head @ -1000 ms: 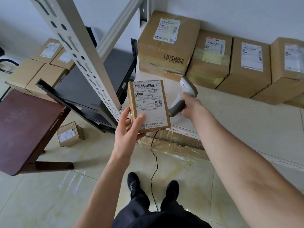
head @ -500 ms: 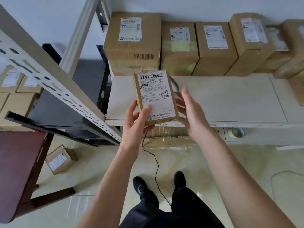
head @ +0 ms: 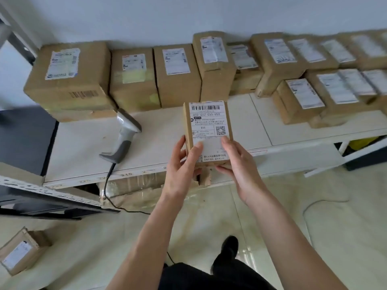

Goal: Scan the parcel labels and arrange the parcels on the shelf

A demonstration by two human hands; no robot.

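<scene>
A small cardboard parcel (head: 207, 124) with a white barcode label faces up above the front edge of the white shelf (head: 83, 147). My left hand (head: 182, 164) grips its lower left side, thumb on the label. My right hand (head: 236, 162) grips its lower right side, thumb on the label too. A grey barcode scanner (head: 123, 137) lies on the shelf to the left of the parcel, its black cable hanging over the front edge. No hand touches the scanner.
Several labelled cardboard parcels (head: 134, 76) line the back of the shelf against the wall, stacked lower at the right (head: 303, 99). Another small parcel (head: 18, 254) lies on the tiled floor at lower left. A perforated metal upright (head: 41, 191) slants at the left.
My right hand let go of the scanner, which now lies on the shelf, and took hold of the parcel's right side. The view swung right along the shelf.
</scene>
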